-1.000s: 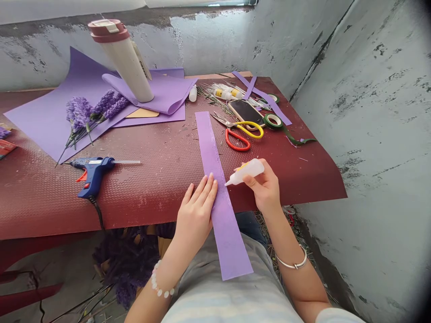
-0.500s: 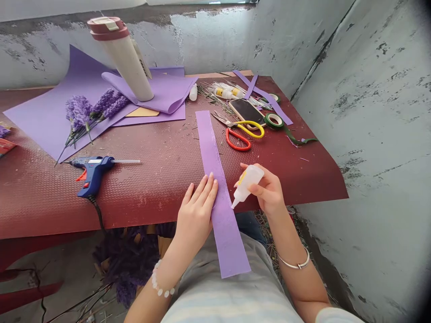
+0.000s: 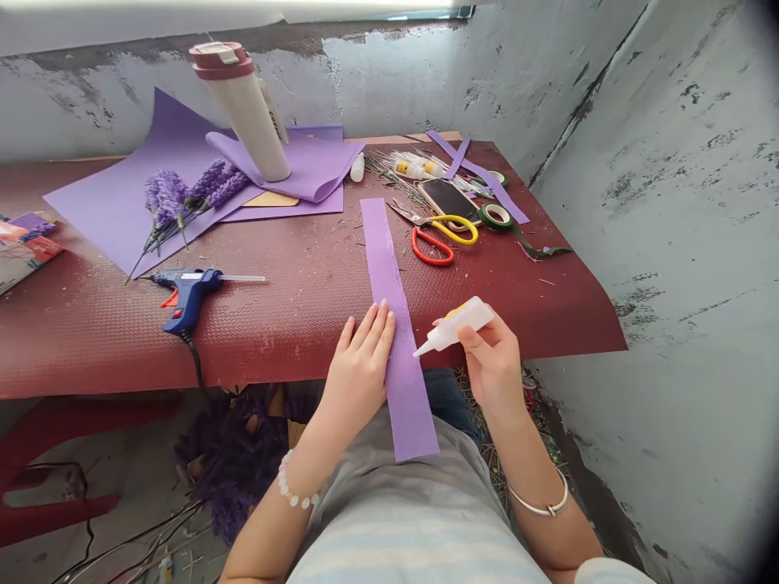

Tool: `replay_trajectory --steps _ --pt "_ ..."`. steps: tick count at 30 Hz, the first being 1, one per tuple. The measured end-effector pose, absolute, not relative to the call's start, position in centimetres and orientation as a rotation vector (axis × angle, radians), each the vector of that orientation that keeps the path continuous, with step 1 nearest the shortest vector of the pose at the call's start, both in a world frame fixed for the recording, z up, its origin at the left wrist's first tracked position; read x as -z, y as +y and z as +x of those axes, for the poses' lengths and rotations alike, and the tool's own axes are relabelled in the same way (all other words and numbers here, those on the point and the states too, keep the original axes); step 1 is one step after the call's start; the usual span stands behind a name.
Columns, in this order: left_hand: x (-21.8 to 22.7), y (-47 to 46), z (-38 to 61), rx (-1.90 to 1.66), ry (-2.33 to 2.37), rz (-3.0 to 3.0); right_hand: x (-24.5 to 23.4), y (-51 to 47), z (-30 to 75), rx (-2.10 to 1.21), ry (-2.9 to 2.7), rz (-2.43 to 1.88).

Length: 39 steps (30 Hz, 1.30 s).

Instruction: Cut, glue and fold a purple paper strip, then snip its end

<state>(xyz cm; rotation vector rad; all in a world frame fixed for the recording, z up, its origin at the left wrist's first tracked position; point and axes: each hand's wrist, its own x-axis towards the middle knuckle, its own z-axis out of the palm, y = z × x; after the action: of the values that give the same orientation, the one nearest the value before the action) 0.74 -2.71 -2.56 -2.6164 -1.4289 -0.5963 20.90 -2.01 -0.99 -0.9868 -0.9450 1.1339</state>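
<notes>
A long purple paper strip [image 3: 389, 276] lies across the dark red table [image 3: 292, 308] and hangs over its front edge onto my lap. My left hand [image 3: 359, 369] rests flat on the strip's left side at the table edge, fingers stretched out together. My right hand [image 3: 492, 361] is closed round a small white glue bottle [image 3: 456, 326], tilted with its nozzle pointing left, close to the strip's right edge.
A blue hot glue gun [image 3: 186, 292] lies left. Red-and-yellow scissors [image 3: 435, 235], a phone [image 3: 447, 199], green tape rolls [image 3: 494, 216] and small bottles sit at the back right. Purple sheets [image 3: 122, 203], lavender sprigs [image 3: 182, 199] and a tumbler [image 3: 247, 109] stand behind. Walls close the right side.
The bottle tipped nozzle-down toward the strip, then levelled again pointing left near the strip's edge. My head shifted, so the scene sits slightly right. My left hand stayed on the strip.
</notes>
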Motion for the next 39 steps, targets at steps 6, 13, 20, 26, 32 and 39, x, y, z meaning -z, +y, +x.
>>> replay_trajectory --steps 6,13,20,26,32,39 --pt "1.9 -2.6 0.6 0.499 -1.459 -2.679 1.3 -3.4 20.4 -1.076 -0.839 -0.987" --pt "2.3 -2.9 0.8 0.436 -1.448 -2.691 1.8 -4.2 20.4 -0.998 -0.843 -1.051" --pt "3.1 -3.2 1.1 0.412 -1.429 -2.645 2.5 -4.0 20.3 -0.974 -0.869 -1.044" --pt "3.1 -3.2 0.8 0.410 -1.408 -2.659 2.6 -3.7 20.2 -0.938 -0.849 -1.022" --pt "3.1 -3.2 0.6 0.404 -1.403 -2.676 2.8 -3.1 20.2 -0.930 -0.851 -1.046" --pt "3.4 -3.2 0.7 0.405 -1.403 -2.668 2.2 -3.7 20.6 -1.053 -0.884 -1.052"
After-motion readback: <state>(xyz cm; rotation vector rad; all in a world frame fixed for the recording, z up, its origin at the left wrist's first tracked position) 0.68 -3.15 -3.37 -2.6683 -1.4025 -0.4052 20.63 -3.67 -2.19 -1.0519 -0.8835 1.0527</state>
